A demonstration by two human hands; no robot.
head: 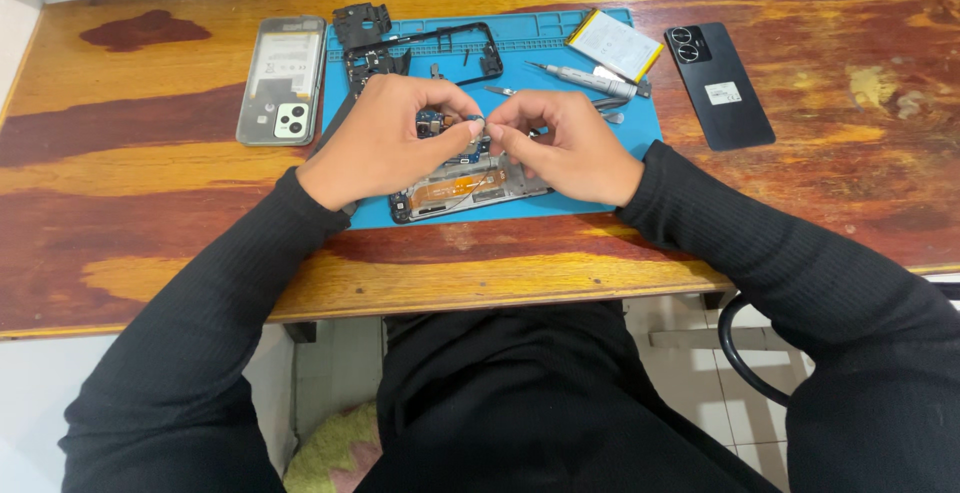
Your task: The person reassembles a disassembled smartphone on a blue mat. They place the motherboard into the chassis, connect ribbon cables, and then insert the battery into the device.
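An opened phone body (465,191) with exposed boards and an orange flex cable lies on a blue work mat (640,123). My left hand (385,143) and my right hand (570,145) meet above it, fingertips pinched together on a small circuit part (478,125). The part is mostly hidden by my fingers. Both hands cover much of the phone's upper half.
On the mat lie a black inner frame (440,48), a black bracket (360,23), a white battery (615,45), a grey screwdriver (585,78) and tweezers (607,105). A grey back cover (283,78) lies left of the mat, a black phone (718,85) to the right, on a wooden table (150,163).
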